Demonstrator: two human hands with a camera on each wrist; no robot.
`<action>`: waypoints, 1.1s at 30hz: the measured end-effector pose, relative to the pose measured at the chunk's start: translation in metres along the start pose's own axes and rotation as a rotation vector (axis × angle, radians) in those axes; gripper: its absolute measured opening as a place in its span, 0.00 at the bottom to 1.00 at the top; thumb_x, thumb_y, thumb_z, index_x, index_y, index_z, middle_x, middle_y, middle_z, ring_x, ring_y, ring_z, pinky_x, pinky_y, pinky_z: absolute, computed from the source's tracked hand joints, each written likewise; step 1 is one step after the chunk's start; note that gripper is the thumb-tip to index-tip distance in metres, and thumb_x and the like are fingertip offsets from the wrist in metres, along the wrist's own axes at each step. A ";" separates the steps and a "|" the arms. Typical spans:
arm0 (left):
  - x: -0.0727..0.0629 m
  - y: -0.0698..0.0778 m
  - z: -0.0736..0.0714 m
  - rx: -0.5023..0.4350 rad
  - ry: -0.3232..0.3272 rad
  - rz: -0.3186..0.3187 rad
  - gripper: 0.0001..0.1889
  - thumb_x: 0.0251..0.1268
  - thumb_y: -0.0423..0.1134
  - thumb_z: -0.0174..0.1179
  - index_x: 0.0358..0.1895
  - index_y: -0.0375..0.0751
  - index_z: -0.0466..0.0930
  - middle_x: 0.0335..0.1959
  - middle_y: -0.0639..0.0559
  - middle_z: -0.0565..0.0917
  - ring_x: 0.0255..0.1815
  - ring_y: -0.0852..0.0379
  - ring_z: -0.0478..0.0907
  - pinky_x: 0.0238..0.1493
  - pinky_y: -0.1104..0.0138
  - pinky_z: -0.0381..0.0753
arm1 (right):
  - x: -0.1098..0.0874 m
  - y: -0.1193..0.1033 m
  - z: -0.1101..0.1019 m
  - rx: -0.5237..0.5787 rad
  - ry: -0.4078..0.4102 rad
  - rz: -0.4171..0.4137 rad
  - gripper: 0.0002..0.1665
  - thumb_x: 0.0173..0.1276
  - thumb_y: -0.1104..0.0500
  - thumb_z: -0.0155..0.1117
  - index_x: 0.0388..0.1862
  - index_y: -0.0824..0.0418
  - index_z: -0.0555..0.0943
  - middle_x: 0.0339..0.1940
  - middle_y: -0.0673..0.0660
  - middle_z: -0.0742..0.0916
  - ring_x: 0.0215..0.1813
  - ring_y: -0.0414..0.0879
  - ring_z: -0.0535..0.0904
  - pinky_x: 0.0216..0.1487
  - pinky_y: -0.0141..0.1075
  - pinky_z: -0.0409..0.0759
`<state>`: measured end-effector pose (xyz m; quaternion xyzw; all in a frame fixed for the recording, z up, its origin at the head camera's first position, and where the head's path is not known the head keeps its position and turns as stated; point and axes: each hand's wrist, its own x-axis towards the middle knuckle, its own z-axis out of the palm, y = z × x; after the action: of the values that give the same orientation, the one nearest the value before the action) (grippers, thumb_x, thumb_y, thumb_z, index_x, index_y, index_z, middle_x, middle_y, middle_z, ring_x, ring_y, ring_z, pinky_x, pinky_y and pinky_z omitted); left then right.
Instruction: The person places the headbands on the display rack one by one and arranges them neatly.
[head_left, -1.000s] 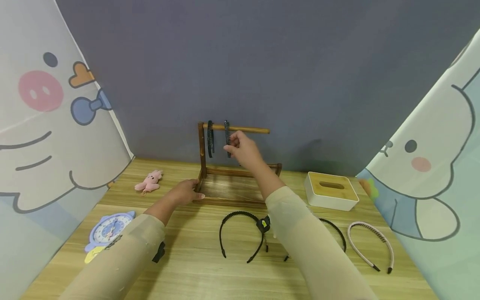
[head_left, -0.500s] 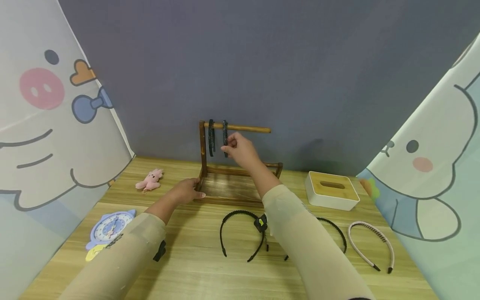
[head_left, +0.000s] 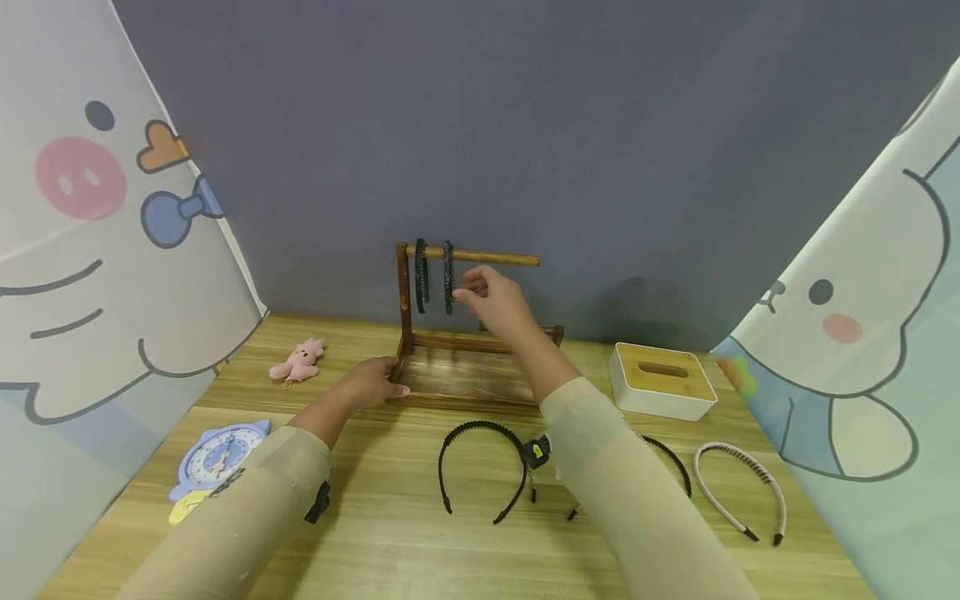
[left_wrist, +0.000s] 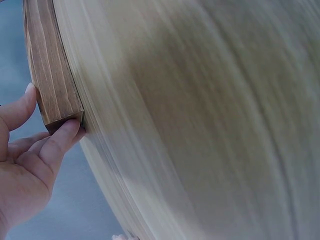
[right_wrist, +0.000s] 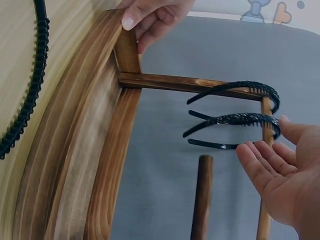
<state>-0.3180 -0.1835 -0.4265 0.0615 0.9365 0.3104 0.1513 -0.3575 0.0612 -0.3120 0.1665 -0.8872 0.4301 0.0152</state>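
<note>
A wooden rack stands at the back of the table. My left hand grips its left front corner, thumb over the front rail; in the left wrist view the thumb and fingers lie on either side of that wood end. Two dark toothed headbands hang from the rack's upper bar: one headband close to the post, another headband a short way right. Just right of this second band is my right hand, fingers loosely bent and holding nothing. In the right wrist view its fingertips are right by the band.
On the table lie a black headband, another black headband partly hidden by the right sleeve, and a pale pink headband. A tissue box is at right. Leftward are a pink plush toy and a toy clock.
The second headband has shifted slightly left along the bar. My right fingers have let go of it and drawn a little to the right. The left hand keeps its place on the rack.
</note>
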 end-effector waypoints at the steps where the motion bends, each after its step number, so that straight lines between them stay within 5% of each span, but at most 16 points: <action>1: 0.000 0.000 0.000 -0.004 0.000 -0.003 0.41 0.70 0.46 0.60 0.78 0.34 0.50 0.75 0.31 0.58 0.75 0.33 0.56 0.71 0.41 0.61 | -0.002 0.000 -0.002 -0.001 0.003 -0.005 0.30 0.70 0.40 0.60 0.65 0.52 0.73 0.53 0.48 0.82 0.46 0.42 0.81 0.47 0.38 0.83; 11: -0.001 -0.001 -0.002 -0.009 -0.015 -0.003 0.41 0.71 0.46 0.60 0.78 0.35 0.49 0.76 0.32 0.57 0.75 0.33 0.55 0.70 0.41 0.61 | -0.028 0.003 -0.025 -0.027 -0.012 -0.052 0.25 0.68 0.34 0.59 0.55 0.47 0.77 0.44 0.47 0.84 0.46 0.46 0.82 0.45 0.42 0.83; 24: -0.001 -0.001 -0.001 0.013 -0.005 0.025 0.40 0.70 0.45 0.60 0.77 0.30 0.52 0.74 0.29 0.59 0.74 0.31 0.57 0.70 0.42 0.62 | -0.069 0.032 -0.031 -0.105 -0.167 -0.026 0.15 0.70 0.39 0.61 0.47 0.45 0.80 0.40 0.46 0.85 0.41 0.45 0.82 0.40 0.40 0.81; 33: 0.000 -0.001 0.000 0.025 -0.002 0.041 0.39 0.70 0.45 0.60 0.76 0.29 0.52 0.73 0.28 0.60 0.73 0.31 0.59 0.69 0.42 0.63 | -0.086 0.059 -0.020 -0.275 -0.324 -0.010 0.17 0.70 0.44 0.62 0.50 0.52 0.83 0.39 0.44 0.85 0.41 0.39 0.80 0.44 0.38 0.80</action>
<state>-0.3179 -0.1837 -0.4272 0.0829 0.9387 0.3016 0.1449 -0.2971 0.1346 -0.3581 0.2342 -0.9275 0.2725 -0.1029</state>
